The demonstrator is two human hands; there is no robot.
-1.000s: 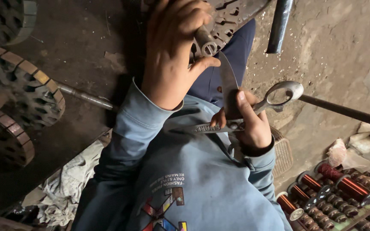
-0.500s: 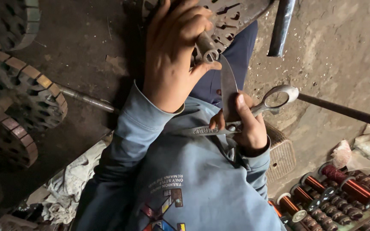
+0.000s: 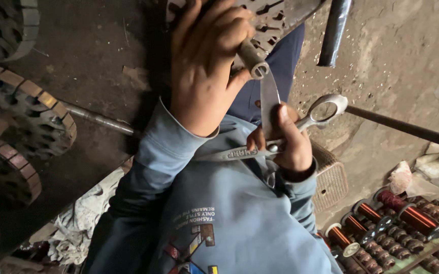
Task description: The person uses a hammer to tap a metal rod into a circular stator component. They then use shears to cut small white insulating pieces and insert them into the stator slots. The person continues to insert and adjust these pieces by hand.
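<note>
My left hand (image 3: 204,71) is closed around the grey metal shaft (image 3: 254,60) of a slotted round core (image 3: 270,15) at the top of the view. A narrow grey strip (image 3: 269,96) hangs from the shaft end down to my right hand (image 3: 288,144). That hand grips silver scissors (image 3: 239,151) lying crosswise over my blue sweatshirt, blades pointing left and one handle ring (image 3: 326,110) sticking out to the right. The thumb presses on the strip's lower end.
Several round slotted metal cores (image 3: 31,116) lie on the dark floor at left, with a thin shaft (image 3: 100,121) beside them. Copper wire spools (image 3: 407,215) fill the lower right. A dark rod (image 3: 407,129), a black pipe (image 3: 333,30), white rags (image 3: 77,228) and a mesh basket (image 3: 331,180) lie around.
My left hand and the core it holds have shifted slightly right and down in view. The right hand with the scissors and strip stays almost still.
</note>
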